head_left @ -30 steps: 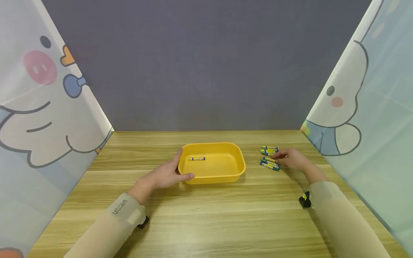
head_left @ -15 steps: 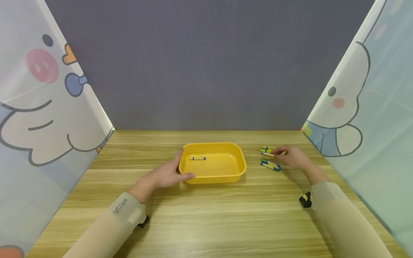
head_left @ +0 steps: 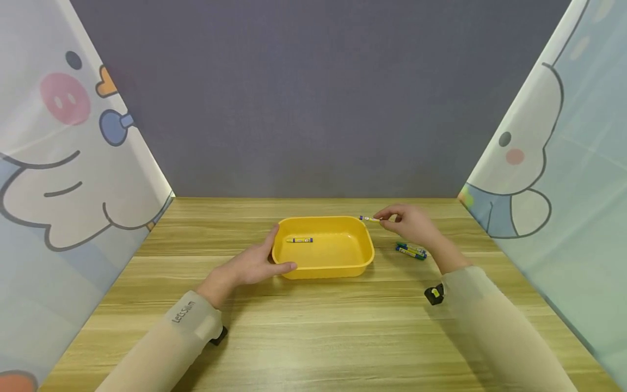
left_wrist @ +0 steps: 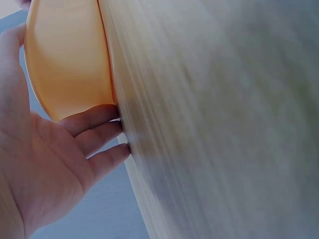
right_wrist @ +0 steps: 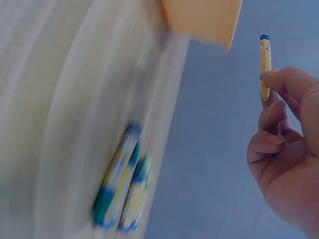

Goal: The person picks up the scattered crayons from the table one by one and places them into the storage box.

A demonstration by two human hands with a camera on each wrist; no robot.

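Note:
A yellow plastic tray [head_left: 323,274] rests on the wooden table, one crayon [head_left: 300,240] lying inside it toward the left. My left hand [head_left: 252,264] grips the tray's left end, thumb along the near rim and fingers against the end wall. In the left wrist view several of its fingertips touch low on that wall. Between thumb and fingertips my right hand [head_left: 409,222] pinches a crayon [right_wrist: 265,57] with a blue end and yellow wrapper. In the head view that crayon's blue end overlaps the tray's far right corner.
A small group of crayons [head_left: 411,251], some with green ends, lies on the table [head_left: 313,326] right of the tray. My right hand covers the spot beyond them. A grey panel [head_left: 313,109] stands behind the table, with printed cloths at both sides.
My right hand left the crayons on the right and moved left with one crayon, up to the tray's far right corner. My left hand and the tray stayed in place.

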